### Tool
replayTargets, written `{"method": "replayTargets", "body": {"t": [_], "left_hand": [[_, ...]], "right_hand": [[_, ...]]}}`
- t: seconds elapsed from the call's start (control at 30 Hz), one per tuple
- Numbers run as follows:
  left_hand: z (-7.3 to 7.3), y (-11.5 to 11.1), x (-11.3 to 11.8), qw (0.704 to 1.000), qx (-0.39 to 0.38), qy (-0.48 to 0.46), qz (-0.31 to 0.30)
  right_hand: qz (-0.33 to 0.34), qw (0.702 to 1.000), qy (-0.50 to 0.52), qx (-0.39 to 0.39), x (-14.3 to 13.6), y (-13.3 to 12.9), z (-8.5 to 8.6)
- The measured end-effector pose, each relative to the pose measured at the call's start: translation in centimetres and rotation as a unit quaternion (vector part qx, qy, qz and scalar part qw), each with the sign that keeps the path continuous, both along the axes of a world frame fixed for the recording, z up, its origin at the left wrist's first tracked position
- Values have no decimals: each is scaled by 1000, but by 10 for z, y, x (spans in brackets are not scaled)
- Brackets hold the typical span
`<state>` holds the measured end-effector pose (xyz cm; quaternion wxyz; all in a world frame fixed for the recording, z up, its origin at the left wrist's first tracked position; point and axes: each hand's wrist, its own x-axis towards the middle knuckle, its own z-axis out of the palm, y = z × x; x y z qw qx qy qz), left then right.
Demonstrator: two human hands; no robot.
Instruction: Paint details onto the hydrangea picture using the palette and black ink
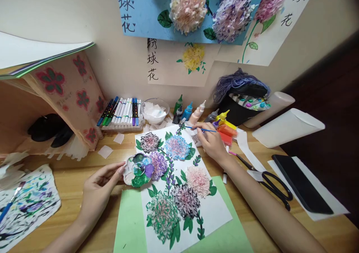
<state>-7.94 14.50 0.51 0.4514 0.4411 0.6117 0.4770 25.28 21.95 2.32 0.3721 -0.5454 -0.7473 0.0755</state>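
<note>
My left hand (102,187) pinches the edge of a small flower-shaped paint palette (138,170), smeared with green, purple and dark paint, over the left side of the artwork. In my right hand (209,139) is a thin blue paintbrush (203,129), its tip at a small green and purple sprig (181,129) near the top edge of the white paper (218,212). Raised paper flowers cover that sheet, among them a blue one (177,147), a pink one (198,181) and a green one (163,216), with painted leaves around them. A light green sheet (129,223) lies underneath.
Behind the paper stand markers (123,111), a glass bowl (155,111) of paper pieces and several paint bottles (196,112). Scissors (273,185) and a black phone-like slab (301,184) lie right. Another brush (12,200) rests on paint-stained paper (33,208) at left. Flower pictures (151,21) hang above.
</note>
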Motion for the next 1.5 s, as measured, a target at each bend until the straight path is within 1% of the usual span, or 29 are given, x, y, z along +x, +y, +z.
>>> {"method": "replayTargets", "body": {"t": [0.1,0.23,0.3,0.4,0.47,0.53,0.6,0.7,0.73,0.8,0.93,1.03,1.13,1.23,1.4,1.5], "left_hand": [[-1,0,0,1000,1,-1,0],[-1,1,0,1000,3,-4,0],[0,1,0,1000,5,-8,-1],[0,2,1,1000,5,-15,-7],[1,2,3,1000,7,-20,-9],[2,1,4,1000,11,-27,-8],[4,0,6,999,14,-32,-5],[5,-1,7,999,18,-42,-7],[4,-1,8,999,21,-44,-8],[4,-1,8,999,23,-47,-12],[2,-1,7,998,23,-49,-19],[1,-2,6,999,29,-37,-22],[1,-2,5,999,32,-29,-22],[1,-2,5,999,33,-33,-25],[3,-2,7,999,20,-44,-23],[4,-1,7,999,18,-37,-21]], "right_hand": [[-3,1000,4,15,0,-1,0],[9,1000,-5,7,1,2,-1],[-1,1000,-8,14,1,2,1],[-14,998,10,54,-4,-6,12],[1,996,46,78,-13,-18,23],[42,990,100,87,-25,-35,34],[119,979,144,81,-37,-53,43],[234,963,129,44,-51,-70,47],[260,958,116,31,-55,-73,46],[290,953,92,9,-60,-76,43],[290,955,58,-13,-65,-77,37],[298,954,41,-17,-67,-77,36],[307,950,45,-24,-68,-78,37],[295,954,50,-19,-68,-77,37],[306,951,46,-31,-69,-76,38],[295,954,56,-24,-69,-77,41]]}}
